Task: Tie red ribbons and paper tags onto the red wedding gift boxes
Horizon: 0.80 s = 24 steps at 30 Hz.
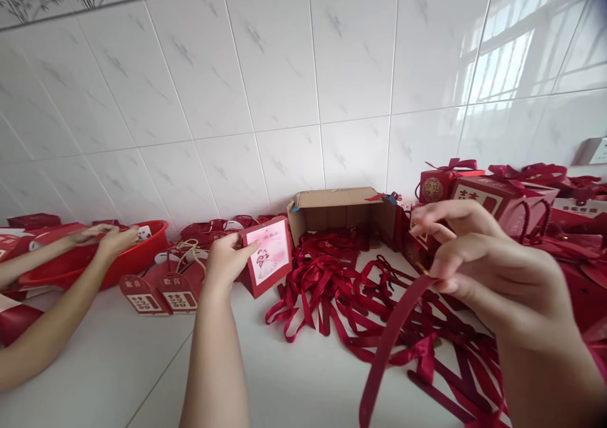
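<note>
My left hand (pixel 226 258) grips a red gift box (pixel 268 257) by its left side, with the thumb over the front edge. A pink picture of a couple covers the box's front. On the right, my right hand (pixel 478 270) is raised, pinching the end of a dark red ribbon (pixel 396 330) between thumb and fingertips. The ribbon hangs down toward the lower edge of the view. Between and beneath my hands lies a tangled heap of red ribbons (pixel 327 282) on the white surface.
A cardboard box (pixel 339 197) on its side backs the ribbon heap. Finished-looking red boxes with bows (pixel 478 194) are stacked at right. Two red boxes (pixel 159 289) with cord handles stand at left. Beyond them, another person's hands (pixel 114 238) work over a red basin (pixel 156 241).
</note>
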### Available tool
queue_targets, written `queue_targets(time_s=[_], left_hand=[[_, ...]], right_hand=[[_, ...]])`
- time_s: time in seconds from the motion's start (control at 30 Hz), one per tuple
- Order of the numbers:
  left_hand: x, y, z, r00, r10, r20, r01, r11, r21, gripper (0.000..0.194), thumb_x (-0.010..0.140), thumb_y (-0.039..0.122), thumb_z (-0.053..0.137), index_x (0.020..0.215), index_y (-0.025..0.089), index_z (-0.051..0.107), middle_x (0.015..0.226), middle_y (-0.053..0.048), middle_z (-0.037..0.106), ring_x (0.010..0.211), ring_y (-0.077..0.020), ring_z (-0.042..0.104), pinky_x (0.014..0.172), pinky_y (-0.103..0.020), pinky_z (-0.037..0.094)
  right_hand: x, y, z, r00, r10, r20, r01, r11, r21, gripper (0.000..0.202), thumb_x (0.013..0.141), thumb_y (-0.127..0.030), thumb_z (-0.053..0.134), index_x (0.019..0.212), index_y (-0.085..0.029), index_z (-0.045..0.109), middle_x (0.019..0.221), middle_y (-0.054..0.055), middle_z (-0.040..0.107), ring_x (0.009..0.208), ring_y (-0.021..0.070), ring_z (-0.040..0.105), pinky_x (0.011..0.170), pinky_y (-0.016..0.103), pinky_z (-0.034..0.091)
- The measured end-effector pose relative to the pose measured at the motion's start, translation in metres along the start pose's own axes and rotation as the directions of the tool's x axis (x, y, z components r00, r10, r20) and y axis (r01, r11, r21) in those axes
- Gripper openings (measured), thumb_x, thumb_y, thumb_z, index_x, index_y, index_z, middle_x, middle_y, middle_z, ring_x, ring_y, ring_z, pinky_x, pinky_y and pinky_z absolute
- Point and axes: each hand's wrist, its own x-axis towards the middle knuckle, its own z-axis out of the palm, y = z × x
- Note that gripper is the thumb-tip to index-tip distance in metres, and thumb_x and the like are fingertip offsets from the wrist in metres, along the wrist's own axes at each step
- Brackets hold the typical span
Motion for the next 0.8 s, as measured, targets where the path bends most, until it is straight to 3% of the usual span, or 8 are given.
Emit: queue_targets(time_s=[0.1, 0.2, 0.27, 0.4, 0.6, 0.73, 0.8], left_hand=[[-0.018, 0.030, 0.020, 0.993, 0.079, 0.090, -0.071, 0.994, -0.084, 0.035, 0.069, 0.038, 0.078, 0.096, 0.017, 0.070, 0.097, -0.009, 0.075, 0.090, -0.0287, 0.070, 0.077, -0.039, 0.055], [-0.046, 0.056, 0.049, 0.957, 0.211, 0.197, -0.147, 0.943, -0.297, 0.029, 0.075, 0.036, 0.075, 0.096, 0.016, 0.069, 0.099, -0.009, 0.074, 0.093, -0.0266, 0.069, 0.082, -0.038, 0.056], [-0.064, 0.067, 0.070, 0.926, 0.283, 0.251, -0.165, 0.899, -0.406, 0.026, 0.078, 0.032, 0.074, 0.099, 0.018, 0.068, 0.103, -0.008, 0.073, 0.099, -0.0251, 0.068, 0.088, -0.036, 0.054], [-0.088, 0.076, 0.097, 0.899, 0.342, 0.274, -0.151, 0.829, -0.538, 0.022, 0.085, 0.030, 0.066, 0.105, 0.021, 0.064, 0.110, -0.008, 0.070, 0.103, -0.0241, 0.066, 0.088, -0.036, 0.054], [-0.096, 0.077, 0.099, 0.907, 0.398, 0.135, -0.252, 0.772, -0.584, 0.046, 0.083, 0.023, 0.068, 0.124, 0.033, 0.049, 0.111, -0.003, 0.064, 0.101, -0.0198, 0.063, 0.085, -0.033, 0.054], [-0.099, 0.076, 0.097, 0.897, 0.414, 0.154, -0.279, 0.802, -0.528, 0.012, 0.086, 0.026, 0.065, 0.095, 0.027, 0.057, 0.079, 0.002, 0.058, 0.069, -0.0120, 0.058, 0.063, -0.023, 0.050], [-0.101, 0.077, 0.099, 0.897, 0.421, 0.134, -0.303, 0.806, -0.509, 0.009, 0.087, 0.026, 0.064, 0.091, 0.024, 0.056, 0.084, 0.001, 0.059, 0.072, -0.0119, 0.058, 0.063, -0.022, 0.048]], right_hand=[[0.003, 0.011, 0.015, 0.999, 0.053, 0.004, -0.053, 0.999, 0.012, 0.007, 0.084, -0.020, 0.067, 0.077, -0.022, 0.066, 0.138, 0.006, 0.048, 0.137, 0.0284, 0.036, 0.106, 0.041, 0.043], [0.005, 0.019, 0.032, 0.991, 0.125, -0.055, -0.124, 0.992, 0.021, 0.007, 0.084, -0.024, 0.067, 0.078, -0.021, 0.066, 0.148, 0.004, 0.040, 0.141, 0.0298, 0.032, 0.114, 0.048, 0.034], [0.005, 0.020, 0.040, 0.985, 0.137, -0.104, -0.131, 0.990, 0.055, 0.007, 0.084, -0.025, 0.068, 0.078, -0.021, 0.065, 0.146, 0.005, 0.042, 0.140, 0.0291, 0.033, 0.114, 0.048, 0.034], [0.002, 0.016, 0.045, 0.972, 0.113, -0.204, -0.109, 0.994, 0.030, 0.007, 0.083, -0.025, 0.069, 0.077, -0.022, 0.065, 0.143, 0.005, 0.043, 0.130, 0.0281, 0.047, 0.103, 0.044, 0.047], [-0.001, 0.009, 0.049, 0.967, 0.039, -0.253, -0.071, 0.991, -0.116, 0.008, 0.083, -0.026, 0.067, 0.076, -0.023, 0.066, 0.151, 0.001, 0.032, 0.121, 0.0304, 0.054, 0.092, 0.046, 0.053], [-0.001, 0.010, 0.052, 0.967, -0.011, -0.253, -0.033, 0.986, -0.166, 0.006, 0.082, -0.023, 0.068, 0.077, -0.024, 0.068, 0.150, -0.002, 0.033, 0.135, 0.0352, 0.038, 0.097, 0.050, 0.049], [0.000, 0.011, 0.051, 0.967, -0.025, -0.255, -0.019, 0.986, -0.169, 0.007, 0.082, -0.022, 0.068, 0.076, -0.025, 0.068, 0.147, -0.001, 0.037, 0.138, 0.0354, 0.035, 0.098, 0.051, 0.047]])
